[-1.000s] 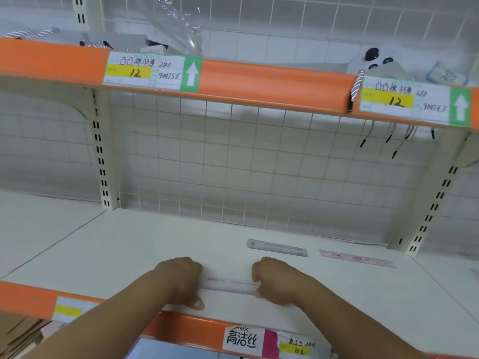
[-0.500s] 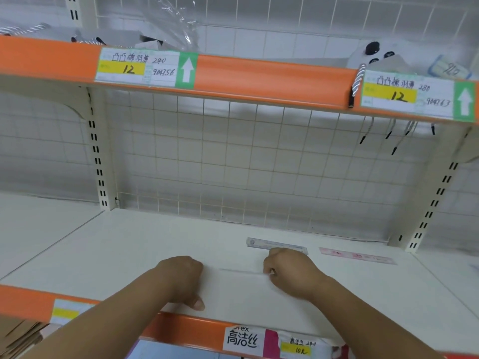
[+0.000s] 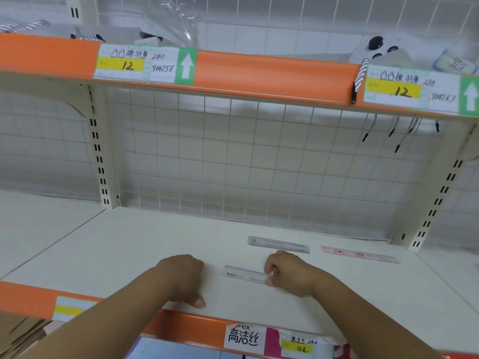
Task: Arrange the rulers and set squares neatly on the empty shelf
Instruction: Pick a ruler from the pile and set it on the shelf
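A white metal shelf [image 3: 129,250] stands at about waist height, backed by a cream wire grid panel [image 3: 233,164] with white wall tiles showing through it. Slotted cream uprights [image 3: 99,151] frame the bay on both sides. Above it runs an upper shelf with an orange front strip [image 3: 272,73] carrying handwritten price labels [image 3: 140,63] with green arrows.

The left hand [image 3: 181,275] rests on the shelf board near the front, fingers curled under into a loose fist, the thumb tip down by the edge; nothing shows in its grip. The right hand [image 3: 290,274] pinches the right end of a short clear plastic ruler [image 3: 243,273], which lies flat on the board between the two hands, its free end apart from the left hand.

Behind the right hand, nearer the grid, lies a longer pale grey transparent ruler [image 3: 278,244], and just to its right, end to end in a rough line, a pink ruler [image 3: 360,254]. Bare board stretches to the left and along the back. The front lip is an orange strip [image 3: 186,325] with more labels; brown cardboard [image 3: 23,332] sits below on the left.
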### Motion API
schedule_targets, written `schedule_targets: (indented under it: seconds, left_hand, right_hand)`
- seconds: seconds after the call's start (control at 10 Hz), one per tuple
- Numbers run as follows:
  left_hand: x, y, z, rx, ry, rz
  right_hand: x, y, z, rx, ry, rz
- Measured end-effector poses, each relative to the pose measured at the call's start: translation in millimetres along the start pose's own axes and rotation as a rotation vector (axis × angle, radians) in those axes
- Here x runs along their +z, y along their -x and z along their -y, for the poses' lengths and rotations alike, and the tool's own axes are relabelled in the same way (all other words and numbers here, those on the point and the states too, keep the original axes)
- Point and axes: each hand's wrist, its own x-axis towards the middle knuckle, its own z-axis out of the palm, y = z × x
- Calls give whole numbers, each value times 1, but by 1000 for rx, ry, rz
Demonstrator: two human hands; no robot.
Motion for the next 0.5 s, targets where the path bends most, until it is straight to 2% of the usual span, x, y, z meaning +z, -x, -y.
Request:
schedule_targets:
  seconds: [0.1,0.3,0.5]
  left_hand:
    - [0,-1,0,-3,1,-1]
    - [0,-1,0,-5,4,-2]
    - [-1,0,-1,-5,-1,2]
  right_hand:
    - [0,-3,0,-1,10,2]
    - [-5,-7,11,74,178,70]
    - [-2,-9,11,91,200,85]
